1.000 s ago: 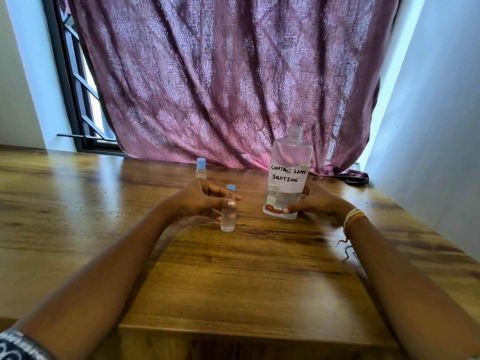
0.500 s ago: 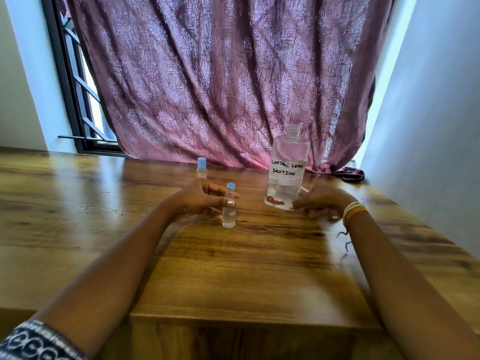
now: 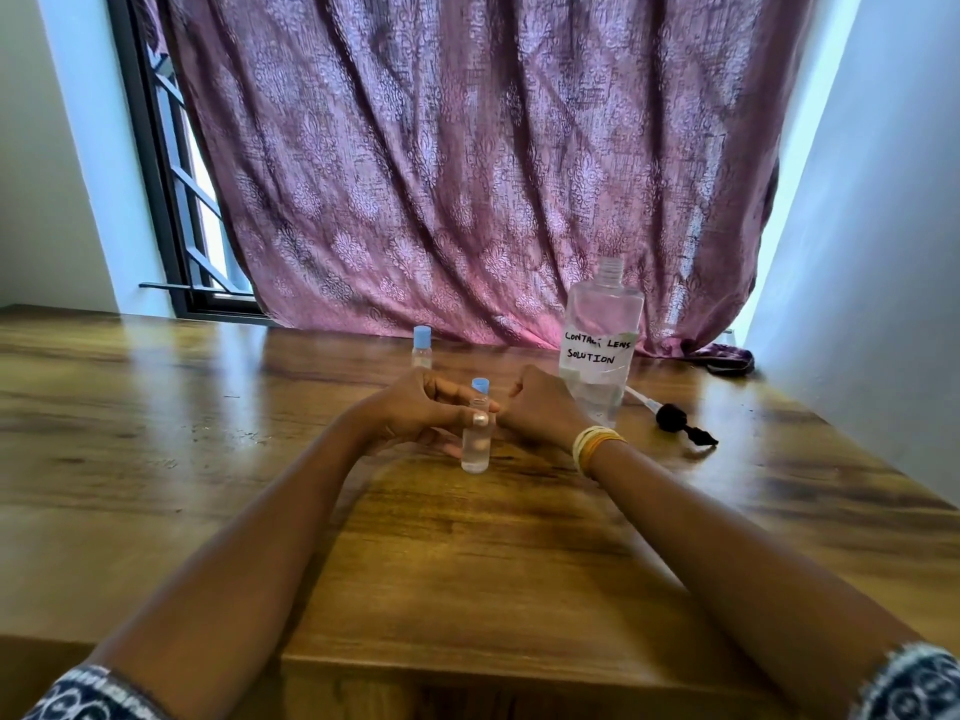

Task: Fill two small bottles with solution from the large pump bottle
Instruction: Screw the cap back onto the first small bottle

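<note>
Your items: large clear bottle (image 3: 597, 350), hand-lettered "CONTACT LENS SOLUTION", upright, neck uncapped, low liquid. Black pump head (image 3: 680, 426) with tube, lying just right of it. Two small clear blue-capped bottles upright: near one (image 3: 476, 444) filled; far one (image 3: 422, 348) behind.

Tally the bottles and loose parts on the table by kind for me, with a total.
Small bottles with blue caps: 2, the near small bottle gripped by the left hand, the far small bottle behind it
Large bottle, uncapped: 1
Pump head, lying loose: 1
Total: 4
</note>
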`<act>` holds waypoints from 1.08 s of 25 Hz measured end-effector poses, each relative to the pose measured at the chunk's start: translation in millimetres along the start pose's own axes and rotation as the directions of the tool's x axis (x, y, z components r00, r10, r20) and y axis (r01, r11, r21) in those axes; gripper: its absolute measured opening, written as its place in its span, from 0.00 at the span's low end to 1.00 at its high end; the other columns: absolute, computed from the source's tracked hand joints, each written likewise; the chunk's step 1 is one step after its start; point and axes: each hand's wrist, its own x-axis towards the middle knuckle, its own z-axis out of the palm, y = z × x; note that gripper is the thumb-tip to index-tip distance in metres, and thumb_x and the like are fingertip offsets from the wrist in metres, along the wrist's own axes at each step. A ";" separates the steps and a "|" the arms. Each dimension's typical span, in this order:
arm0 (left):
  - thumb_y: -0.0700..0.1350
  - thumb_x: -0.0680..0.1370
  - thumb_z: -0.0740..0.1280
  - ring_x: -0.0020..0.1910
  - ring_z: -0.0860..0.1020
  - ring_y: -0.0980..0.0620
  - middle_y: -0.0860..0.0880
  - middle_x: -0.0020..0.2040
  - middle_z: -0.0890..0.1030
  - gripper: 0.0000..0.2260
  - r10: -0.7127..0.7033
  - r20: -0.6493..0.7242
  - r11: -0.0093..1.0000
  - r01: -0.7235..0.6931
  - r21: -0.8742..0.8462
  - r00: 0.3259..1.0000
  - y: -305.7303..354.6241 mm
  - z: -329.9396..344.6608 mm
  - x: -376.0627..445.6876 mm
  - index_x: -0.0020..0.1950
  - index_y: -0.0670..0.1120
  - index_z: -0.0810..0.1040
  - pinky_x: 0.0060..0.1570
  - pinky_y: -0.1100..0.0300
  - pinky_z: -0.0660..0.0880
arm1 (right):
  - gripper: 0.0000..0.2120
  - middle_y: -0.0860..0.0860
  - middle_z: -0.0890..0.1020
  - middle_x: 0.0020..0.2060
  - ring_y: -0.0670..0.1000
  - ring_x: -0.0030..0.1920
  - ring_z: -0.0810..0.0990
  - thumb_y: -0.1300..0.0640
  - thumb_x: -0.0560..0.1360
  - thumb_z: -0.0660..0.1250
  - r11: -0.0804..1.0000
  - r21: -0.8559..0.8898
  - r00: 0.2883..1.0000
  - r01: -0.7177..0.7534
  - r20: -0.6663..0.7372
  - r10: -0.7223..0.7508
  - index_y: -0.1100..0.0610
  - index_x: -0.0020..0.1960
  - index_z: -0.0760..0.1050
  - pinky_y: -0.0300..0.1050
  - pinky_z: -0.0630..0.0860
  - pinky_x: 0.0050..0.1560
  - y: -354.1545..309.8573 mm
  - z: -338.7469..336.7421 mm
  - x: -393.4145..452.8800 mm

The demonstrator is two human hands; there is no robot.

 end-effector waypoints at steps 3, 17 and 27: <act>0.50 0.64 0.80 0.57 0.79 0.33 0.36 0.56 0.83 0.17 0.009 -0.003 0.999 -0.009 0.038 1.000 -1.1 -1.9 1.3 0.51 0.49 0.86 0.59 0.31 0.70 | 0.13 0.52 0.81 0.49 0.51 0.51 0.78 0.51 0.74 0.69 0.998 -0.061 0.998 0.029 0.049 -0.026 0.55 0.55 0.74 0.42 0.75 0.46 1.0 18.9 26.6; 0.48 0.64 0.76 0.61 0.75 0.29 0.33 0.59 0.80 0.18 -0.017 -0.029 1.000 0.018 0.021 0.999 0.1 2.0 -2.1 0.53 0.47 0.85 0.61 0.28 0.65 | 0.10 0.42 0.81 0.34 0.38 0.33 0.78 0.57 0.65 0.78 0.978 0.138 0.987 0.158 -0.028 -0.156 0.52 0.43 0.80 0.30 0.72 0.34 11.4 -14.6 -1.6; 0.46 0.66 0.75 0.52 0.81 0.39 0.39 0.53 0.84 0.11 -0.043 -0.021 0.999 0.043 -0.013 0.999 1.1 4.8 -2.7 0.48 0.49 0.86 0.52 0.47 0.79 | 0.12 0.49 0.82 0.38 0.43 0.35 0.77 0.66 0.66 0.76 0.901 0.293 0.925 0.319 0.110 -0.363 0.58 0.49 0.82 0.37 0.74 0.41 -14.0 -51.8 -20.7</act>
